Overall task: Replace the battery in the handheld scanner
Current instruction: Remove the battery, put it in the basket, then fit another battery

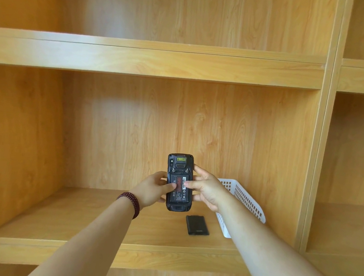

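I hold the black handheld scanner (180, 165) upright above the shelf, its back facing me. The battery bay is uncovered and a battery (178, 196) with a red label sits inside it. My left hand (152, 189) grips the scanner's left edge, thumb pressed on the battery. My right hand (207, 190) grips the right edge, its thumb also on the battery label. A flat black rectangular piece (197, 225), either the back cover or another battery, lies on the shelf just below the scanner.
A white perforated plastic basket (245, 201) stands on the wooden shelf (86, 217) behind my right forearm. A shelf board (156, 59) runs overhead and an upright panel (319, 146) bounds the compartment on the right. A dark red bead bracelet (130, 203) circles my left wrist.
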Available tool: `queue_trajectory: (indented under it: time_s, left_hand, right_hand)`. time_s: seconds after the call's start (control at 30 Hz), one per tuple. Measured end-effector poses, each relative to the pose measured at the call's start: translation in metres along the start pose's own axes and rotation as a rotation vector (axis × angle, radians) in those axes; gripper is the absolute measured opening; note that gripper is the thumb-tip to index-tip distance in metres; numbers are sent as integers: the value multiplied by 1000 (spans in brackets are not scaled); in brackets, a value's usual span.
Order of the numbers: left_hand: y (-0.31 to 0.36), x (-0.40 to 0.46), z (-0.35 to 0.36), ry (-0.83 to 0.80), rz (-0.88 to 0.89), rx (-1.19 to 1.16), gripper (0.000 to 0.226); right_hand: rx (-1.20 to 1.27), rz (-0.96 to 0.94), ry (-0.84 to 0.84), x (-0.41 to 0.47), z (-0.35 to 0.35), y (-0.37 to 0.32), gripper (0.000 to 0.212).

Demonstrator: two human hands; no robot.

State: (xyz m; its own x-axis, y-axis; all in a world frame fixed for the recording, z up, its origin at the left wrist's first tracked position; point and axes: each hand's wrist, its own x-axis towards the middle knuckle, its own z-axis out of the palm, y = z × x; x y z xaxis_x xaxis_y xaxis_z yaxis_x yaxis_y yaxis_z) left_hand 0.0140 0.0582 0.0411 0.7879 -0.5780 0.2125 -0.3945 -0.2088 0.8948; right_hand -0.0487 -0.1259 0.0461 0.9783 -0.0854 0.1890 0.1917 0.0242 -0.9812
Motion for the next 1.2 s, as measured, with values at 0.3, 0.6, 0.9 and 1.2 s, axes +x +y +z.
queue_trajectory:
  time_s: [0.3,0.6,0.9,1.2]
  left_hand:
    - [0,-3,0,28,-9,36,22]
    - [-1,0,0,23,-15,-9,16]
    - [-3,3,4,29,-58,-45,20]
    - [-4,7,1,47,-80,-3,17]
  right_hand:
    - [-41,15,38,4,0,12,66]
    - [-35,40,30,5,-4,20,67]
    - [-29,81,69,11,-5,32,71]
    - [-17,104,87,12,-3,35,71]
